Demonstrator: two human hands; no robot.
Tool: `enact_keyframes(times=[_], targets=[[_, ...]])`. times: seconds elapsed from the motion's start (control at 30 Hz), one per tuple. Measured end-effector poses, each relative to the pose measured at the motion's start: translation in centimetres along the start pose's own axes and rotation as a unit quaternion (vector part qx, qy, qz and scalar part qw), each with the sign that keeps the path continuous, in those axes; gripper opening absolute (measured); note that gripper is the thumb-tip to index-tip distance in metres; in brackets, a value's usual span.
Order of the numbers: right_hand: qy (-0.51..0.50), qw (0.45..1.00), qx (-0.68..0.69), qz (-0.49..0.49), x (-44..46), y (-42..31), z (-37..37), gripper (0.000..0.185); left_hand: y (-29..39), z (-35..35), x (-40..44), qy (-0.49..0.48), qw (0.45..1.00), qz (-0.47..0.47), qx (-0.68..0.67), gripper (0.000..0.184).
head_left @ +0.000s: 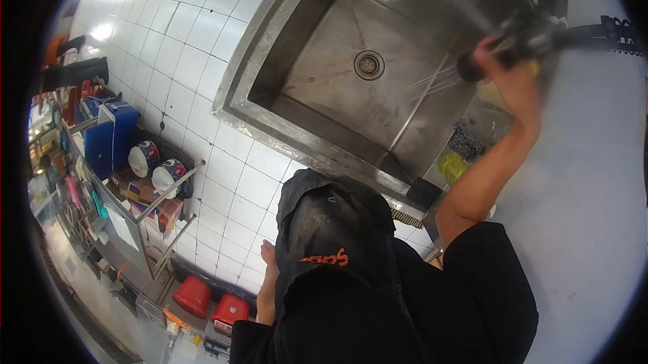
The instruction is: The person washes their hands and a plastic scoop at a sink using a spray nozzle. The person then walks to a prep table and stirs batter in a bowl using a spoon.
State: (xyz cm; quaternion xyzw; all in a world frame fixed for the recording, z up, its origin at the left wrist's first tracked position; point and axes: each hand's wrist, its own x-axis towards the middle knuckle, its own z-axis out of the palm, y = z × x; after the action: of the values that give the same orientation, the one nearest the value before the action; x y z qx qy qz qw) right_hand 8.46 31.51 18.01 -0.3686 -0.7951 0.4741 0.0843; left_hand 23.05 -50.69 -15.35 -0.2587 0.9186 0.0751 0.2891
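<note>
My right hand (509,80) is wrapped round a black spray nozzle (470,67) over the right side of the steel sink (337,60). Thin jets of water (432,82) run from the nozzle into the basin. A dark hose or pipe (580,36) leads from it to the wall, blurred close to the hand. My left hand (268,254) hangs low beside the black apron (334,229), with nothing visible in it. Its fingers look loose, and the apron partly covers the hand.
A steel-wool scourer (466,140), a yellow-green scrubber (452,168) and a black sponge-like block (423,192) lie on the sink's right ledge. To the left, a metal rack (152,209) holds bowls (169,176) and a blue case (111,138). Red bins (193,295) stand below on the tiled floor (202,134).
</note>
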Motion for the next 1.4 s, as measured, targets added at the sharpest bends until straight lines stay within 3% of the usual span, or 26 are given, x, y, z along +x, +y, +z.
enact_keyframes(times=[0.5,0.9,1.4], targets=[[-0.065,0.996,-0.001,0.054,-1.9,-1.5,-1.0,0.024,0.4,-0.4,0.1,-0.016,0.999,-0.015,0.026,0.063],[-0.047,0.997,-0.008,0.063,-2.2,-1.6,-1.0,0.025,1.0,-0.5,0.2,-0.001,0.999,-0.028,0.02,0.063],[-0.057,0.994,0.092,-0.007,-1.7,-2.2,0.8,0.023,0.5,0.0,0.1,0.0,1.0,-0.026,0.015,0.062]])
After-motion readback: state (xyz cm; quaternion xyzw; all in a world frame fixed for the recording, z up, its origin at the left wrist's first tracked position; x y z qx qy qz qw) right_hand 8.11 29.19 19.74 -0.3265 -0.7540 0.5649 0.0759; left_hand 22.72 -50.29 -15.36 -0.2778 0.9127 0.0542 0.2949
